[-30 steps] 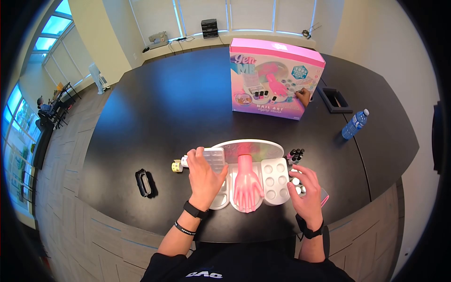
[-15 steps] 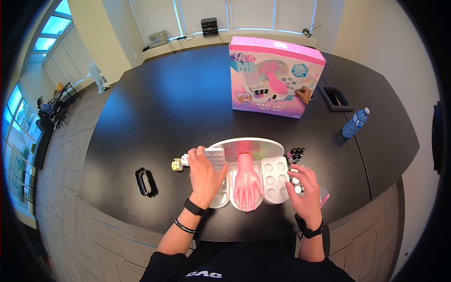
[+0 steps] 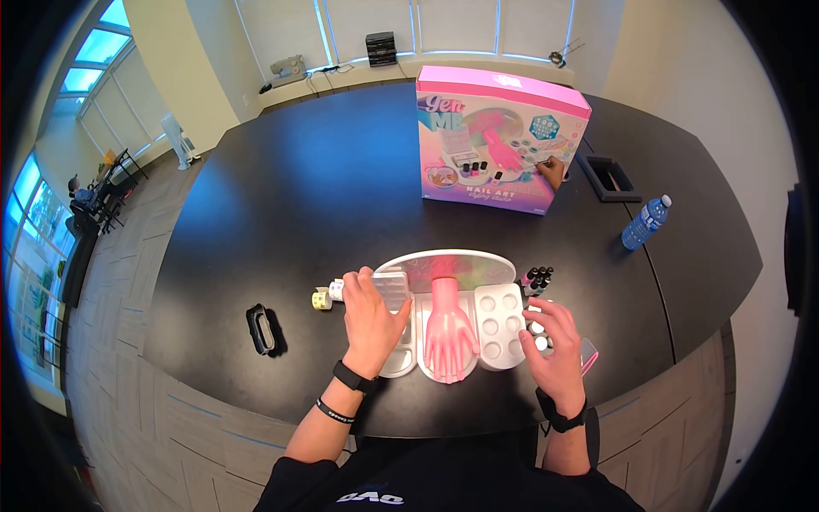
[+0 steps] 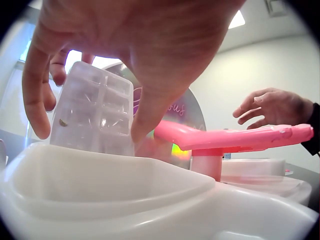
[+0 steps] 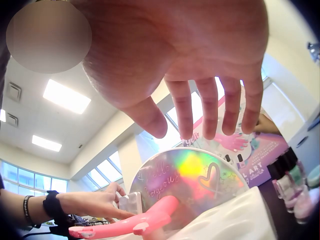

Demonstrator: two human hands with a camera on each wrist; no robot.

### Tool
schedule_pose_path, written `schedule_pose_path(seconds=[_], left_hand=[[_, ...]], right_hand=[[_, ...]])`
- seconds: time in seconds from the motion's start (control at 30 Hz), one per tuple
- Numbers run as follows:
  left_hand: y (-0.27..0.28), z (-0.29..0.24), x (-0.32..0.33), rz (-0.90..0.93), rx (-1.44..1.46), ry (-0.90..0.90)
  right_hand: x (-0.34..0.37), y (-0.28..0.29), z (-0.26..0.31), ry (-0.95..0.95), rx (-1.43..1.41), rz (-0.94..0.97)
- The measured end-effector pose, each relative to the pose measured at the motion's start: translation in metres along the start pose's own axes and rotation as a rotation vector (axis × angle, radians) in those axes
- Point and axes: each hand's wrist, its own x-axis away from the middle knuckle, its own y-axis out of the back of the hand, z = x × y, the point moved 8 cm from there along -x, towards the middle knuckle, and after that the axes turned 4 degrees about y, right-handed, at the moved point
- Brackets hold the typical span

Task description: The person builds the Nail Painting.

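My left hand grips a clear plastic compartment case from above, thumb along one side and fingers along the other. The case stands tilted behind the rim of a white tray, which has an oval hollow in front. Beside it, a pink model hand lies palm down on the middle of the white base. A rounded holographic mirror panel stands behind it. My right hand hovers over the right side with fingers spread and nothing held, near white-capped jars and the white holder with round hollows.
Several nail polish bottles stand right of the mirror. Two small sticker rolls sit left of the case, and a black-rimmed object lies farther left. The big pink box and a water bottle stand behind.
My left hand and the clear case have shifted very slightly, the case tilting a little. My right hand stays in nearly the same place.
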Motion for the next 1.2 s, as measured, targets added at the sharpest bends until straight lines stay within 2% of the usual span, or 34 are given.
schedule_pose_path(seconds=[0.17, 0.33, 0.5, 0.6, 0.7, 0.77, 0.8, 0.83, 0.9, 1.13, 1.2], left_hand=[[0.003, 0.001, -0.002, 0.027, -0.014, 0.02], [0.032, -0.007, -0.005, 0.041, -0.038, 0.078], [0.06, 0.021, -0.016, -0.006, -0.001, 0.077], [0.067, 0.055, -0.025, -0.005, 0.001, 0.096], [0.069, 0.091, -0.032, 0.069, -0.095, 0.096], [0.064, 0.104, -0.035, 0.178, -0.224, -0.055], [0.06, 0.112, -0.037, 0.279, -0.23, -0.045], [0.063, 0.119, -0.039, 0.277, -0.23, -0.045], [0.051, 0.129, -0.038, 0.426, -0.19, -0.091], [0.031, 0.145, -0.039, 0.527, -0.168, -0.024], [0.027, 0.152, -0.04, 0.579, -0.148, 0.076]], right_hand=[[0.0, 0.0, 0.001, -0.006, -0.004, 0.003], [0.001, 0.002, 0.0, 0.004, 0.007, -0.004], [-0.001, 0.007, -0.003, -0.025, -0.033, -0.035], [-0.001, 0.011, -0.007, 0.002, 0.019, -0.044], [-0.002, 0.014, -0.008, 0.012, 0.038, -0.057], [-0.003, 0.015, -0.009, 0.012, 0.049, -0.059], [-0.004, 0.015, -0.008, 0.014, 0.049, -0.059], [-0.004, 0.016, -0.008, 0.013, 0.057, -0.057], [-0.005, 0.016, -0.007, 0.013, 0.064, -0.056], [-0.005, 0.011, -0.006, 0.01, 0.067, -0.043], [-0.004, 0.01, -0.006, 0.013, 0.069, -0.044]])
